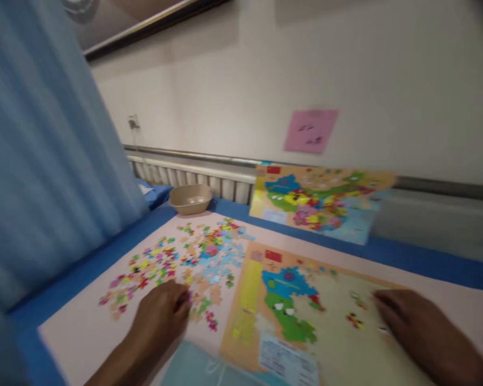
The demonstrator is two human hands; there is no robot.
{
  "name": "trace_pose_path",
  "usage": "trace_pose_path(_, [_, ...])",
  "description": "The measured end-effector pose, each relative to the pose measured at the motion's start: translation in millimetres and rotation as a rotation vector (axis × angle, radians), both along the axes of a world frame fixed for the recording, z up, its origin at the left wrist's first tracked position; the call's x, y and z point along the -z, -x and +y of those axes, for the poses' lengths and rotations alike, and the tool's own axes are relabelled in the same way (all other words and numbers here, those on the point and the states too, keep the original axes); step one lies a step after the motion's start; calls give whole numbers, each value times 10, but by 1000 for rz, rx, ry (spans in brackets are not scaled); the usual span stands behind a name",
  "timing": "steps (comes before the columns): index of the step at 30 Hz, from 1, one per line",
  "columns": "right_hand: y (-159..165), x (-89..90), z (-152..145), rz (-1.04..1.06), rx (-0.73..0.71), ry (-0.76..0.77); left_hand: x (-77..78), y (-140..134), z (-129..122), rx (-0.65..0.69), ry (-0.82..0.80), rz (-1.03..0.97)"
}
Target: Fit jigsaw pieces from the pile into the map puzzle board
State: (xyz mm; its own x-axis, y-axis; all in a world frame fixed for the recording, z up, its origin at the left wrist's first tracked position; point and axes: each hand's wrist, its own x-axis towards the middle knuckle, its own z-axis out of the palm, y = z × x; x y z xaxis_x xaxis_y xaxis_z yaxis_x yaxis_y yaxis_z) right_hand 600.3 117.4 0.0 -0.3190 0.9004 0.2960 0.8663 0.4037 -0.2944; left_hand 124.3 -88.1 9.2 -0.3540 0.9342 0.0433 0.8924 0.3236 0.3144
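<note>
A partly filled map puzzle board lies flat in front of me, with blue, green and yellow areas at its left. Many loose colourful puzzle pieces are scattered on the pale pink mat to its left. My left hand rests among the nearest loose pieces, fingers curled down on them; whether it grips one is blurred. My right hand lies palm down on the bare right part of the board, fingers spread toward a few small placed pieces.
A colourful reference map picture leans against the wall behind the board. A beige bowl sits at the back left on the blue cover. A blue curtain hangs at left. A pink note is stuck on the wall.
</note>
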Motion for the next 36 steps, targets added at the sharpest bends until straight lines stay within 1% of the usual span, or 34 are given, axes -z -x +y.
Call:
trace_pose_path(1, [-52, -37, -4, 0, 13, 36, -14, 16, 27, 2, 34, -3])
trace_pose_path(3, [-105, -74, -31, -7, 38, 49, -33, 46, 87, 40, 96, 12])
trace_pose_path(6, [-94, -59, -73, -14, 63, 52, -3, 75, 133, 55, 123, 26])
trace_pose_path(8, [-76, -41, -90, -17, 65, 61, 84, 103, 120, 51, 88, 8])
trace_pose_path(10, [-71, -34, -101, -17, 64, 64, 213, 148, 88, 66, 9, -1])
trace_pose_path(12, [-75, -38, -110, -20, 64, 51, 339, 195, 57, 89, -73, 29])
trace_pose_path(14, [-78, -47, -118, -28, 56, 35, 418, 216, 38, 107, -129, 74])
trace_pose_path(16, [-77, -52, -123, -36, 48, 27, 432, 199, 33, 110, -154, 114])
trace_pose_path(18, [-78, -45, -124, -42, 47, 22, 404, 159, 35, 103, -146, 133])
trace_pose_path(21, [-92, -17, -113, -45, 55, 22, 373, 123, 39, 121, -122, 107])
trace_pose_path(24, [-111, 5, -98, -52, 60, 39, 426, 157, 43, 148, -165, 77])
trace_pose_path(28, [-113, 0, -98, -62, 44, 28, 548, 237, 55, 128, -212, 77])
trace_pose_path(30, [-109, -7, -106, -62, 37, 15, 584, 265, 62, 113, -216, 71])
trace_pose_path(33, [-107, -7, -113, -60, 45, 11, 582, 291, 69, 117, -213, 76])
trace_pose_path(36, [-111, -2, -114, -49, 49, 13, 539, 298, 73, 126, -210, 77])
